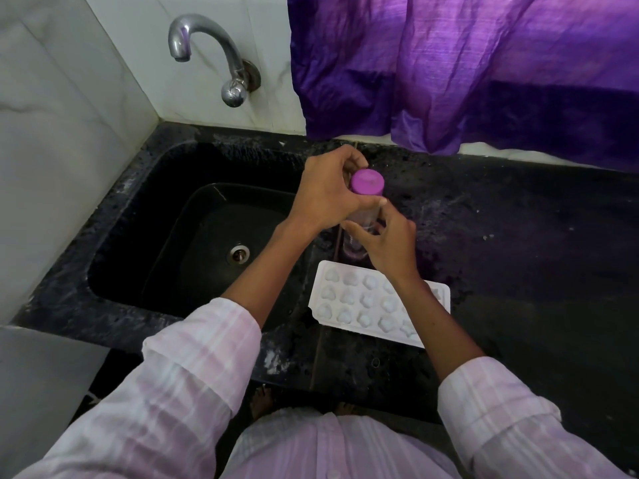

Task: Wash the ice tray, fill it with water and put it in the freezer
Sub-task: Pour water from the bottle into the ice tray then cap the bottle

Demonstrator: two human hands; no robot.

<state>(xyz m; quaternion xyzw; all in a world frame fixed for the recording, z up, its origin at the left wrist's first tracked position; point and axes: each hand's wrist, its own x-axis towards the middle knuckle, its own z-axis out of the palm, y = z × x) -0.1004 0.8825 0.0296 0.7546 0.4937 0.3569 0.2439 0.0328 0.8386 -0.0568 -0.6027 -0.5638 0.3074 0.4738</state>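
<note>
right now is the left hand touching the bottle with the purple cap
Touching. The head view shows the left hand wrapped round the top of the bottle, its fingers curled behind the purple cap, with no gap.

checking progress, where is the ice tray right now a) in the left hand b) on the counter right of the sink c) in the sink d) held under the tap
b: the ice tray lies flat on the counter beside the sink.
</note>
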